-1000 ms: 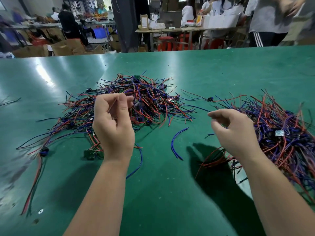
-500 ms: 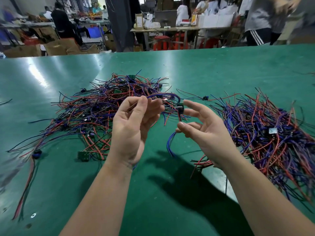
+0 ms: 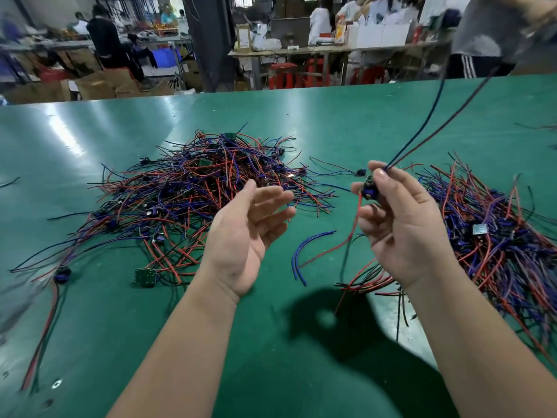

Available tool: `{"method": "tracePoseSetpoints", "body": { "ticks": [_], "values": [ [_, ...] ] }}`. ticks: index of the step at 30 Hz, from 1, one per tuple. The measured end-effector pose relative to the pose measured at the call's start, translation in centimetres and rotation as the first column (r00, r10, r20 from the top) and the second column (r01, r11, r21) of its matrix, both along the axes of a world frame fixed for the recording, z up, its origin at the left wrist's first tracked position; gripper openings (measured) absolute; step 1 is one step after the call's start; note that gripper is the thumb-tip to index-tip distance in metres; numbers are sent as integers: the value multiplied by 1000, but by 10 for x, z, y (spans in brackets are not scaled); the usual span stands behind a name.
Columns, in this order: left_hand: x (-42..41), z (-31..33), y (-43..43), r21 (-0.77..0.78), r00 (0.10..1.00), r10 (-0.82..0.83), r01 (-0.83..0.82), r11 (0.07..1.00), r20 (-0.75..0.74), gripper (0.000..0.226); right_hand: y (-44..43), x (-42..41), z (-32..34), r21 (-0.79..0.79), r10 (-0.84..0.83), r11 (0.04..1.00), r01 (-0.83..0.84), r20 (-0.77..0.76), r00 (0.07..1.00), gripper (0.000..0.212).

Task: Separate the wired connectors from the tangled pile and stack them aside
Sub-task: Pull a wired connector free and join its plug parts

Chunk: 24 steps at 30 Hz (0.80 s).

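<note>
- A small dark wired connector (image 3: 368,189) is pinched between the thumb and curled fingertips (image 3: 366,214) of the right hand (image 3: 404,224), held above the green table (image 3: 120,131).
- Its blue and red leads run up past the thumb toward the upper right; a red and a dark lead hang below.
- The left hand (image 3: 244,236) hovers just beside it, palm up, fingers relaxed and holding nothing.
- The tangled pile (image 3: 193,191) lies behind the left hand, and the sorted heap (image 3: 500,236) lies right of the right hand.
- A loose blue wire (image 3: 301,251) rests between the two.

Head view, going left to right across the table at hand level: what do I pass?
Stray connector trailing red and black wires → tangled pile → left hand, open → loose blue wires → wired connector pinched by the right hand → stacked pile.
</note>
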State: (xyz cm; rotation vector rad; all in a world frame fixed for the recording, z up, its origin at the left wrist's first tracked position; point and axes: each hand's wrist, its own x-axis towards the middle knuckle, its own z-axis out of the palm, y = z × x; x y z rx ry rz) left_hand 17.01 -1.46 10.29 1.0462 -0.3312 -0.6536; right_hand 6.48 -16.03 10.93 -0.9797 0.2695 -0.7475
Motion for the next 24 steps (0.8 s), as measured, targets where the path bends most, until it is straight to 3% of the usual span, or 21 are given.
{"method": "tracePoseSetpoints", "body": {
  "ticks": [3, 5, 7, 9, 12, 17, 19, 24],
  "values": [
    [-5, -2, -4, 161, 996, -85, 80, 984, 26, 36, -3, 0, -2, -1, 110, 994, -110, -107, 988, 10],
    [-12, -5, -7, 239, 989, -130, 109, 965, 76, 38, 2, 2, -8, -63, 204, 972, -228, -269, 941, 14],
    [-18, -10, -10, 259, 979, -137, 95, 961, 149, 34, 10, 5, -16, -127, 229, 944, -305, -413, 882, 13],
    [-21, -15, -13, 243, 982, -99, 58, 968, 158, 27, 14, 8, -23, -164, 208, 937, -308, -446, 871, 7],
    [-19, -17, -14, 222, 989, -101, 74, 972, 112, 31, 14, 10, -25, -172, 160, 953, -251, -416, 895, 9],
    [-19, -20, -13, 266, 973, -213, 182, 947, 92, 16, 10, 12, -22, -106, 100, 982, -157, -414, 905, 8],
    [-21, -21, -11, 334, 947, -317, 281, 900, 58, 14, -1, 9, -17, -51, 29, 997, -54, -404, 914, 9],
    [-29, -24, -7, 479, 787, -615, 519, 708, 57, 12, -30, -1, -12, 102, -117, 981, 163, -356, 927, 13]
  ]
}}
